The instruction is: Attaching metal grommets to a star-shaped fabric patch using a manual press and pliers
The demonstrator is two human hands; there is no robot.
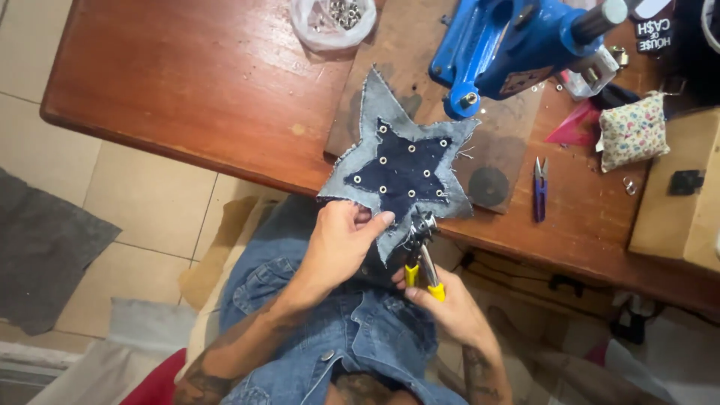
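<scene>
Left hand point(341, 244) pinching the lower edge of a denim star patch point(401, 169), thumb on top, fingers curled beneath the cloth. Right hand point(442, 300) closed around the yellow handles of a pair of pliers point(421, 251), jaws biting the star's lower point just right of the left thumb. Star half on the counter point(187, 82), half hanging over its near edge toward the lap.

Likely trouble: jaws sitting so close to the left thumb could nip skin if the cloth shifts. Loose, frayed denim held only at one edge might slide or bunch, putting the bite off its mark or tearing the raw fringe. Squeezing off-square could crush an eyelet instead of seating it. Unsupported overhang adds wobble.

Beyond the star, up and right of both hands, a blue hand press point(510, 45) on a dark board point(405, 45). Right of the right hand, small purple snips point(540, 187), a dark round disc point(488, 186), a floral pincushion point(634, 131). Up from the left hand, a clear bag of metal eyelets point(334, 19).

Reddish worn wood for the counter, scuffed. Pale floor tiles below left, with a grey mat point(45, 247) lying on them.
</scene>
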